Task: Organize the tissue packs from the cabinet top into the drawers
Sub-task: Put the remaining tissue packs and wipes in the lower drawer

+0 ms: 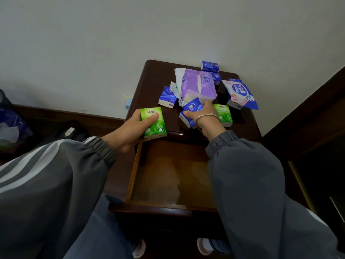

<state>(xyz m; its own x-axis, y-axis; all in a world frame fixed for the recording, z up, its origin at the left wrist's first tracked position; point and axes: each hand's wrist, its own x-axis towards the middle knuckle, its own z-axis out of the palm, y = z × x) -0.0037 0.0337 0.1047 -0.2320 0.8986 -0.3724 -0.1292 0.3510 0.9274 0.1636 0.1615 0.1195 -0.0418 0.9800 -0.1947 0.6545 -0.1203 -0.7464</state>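
Drawer [168,174]: pulled out, mouth up, nearest to the person.
Left hand [130,128]: clasps green pack [154,122], thumb across its face, fingers behind.
Green pack position: over cabinet top [149,81] front-left edge, just beyond the drawer's left rear corner; long axis runs near-to-far.
Judged move: draw it back and down.
Right hand [203,114]: farther in, thumb and fingers flank blue pack [192,107]; cannot tell if gripped.
Pile: purple pack [197,85] behind.
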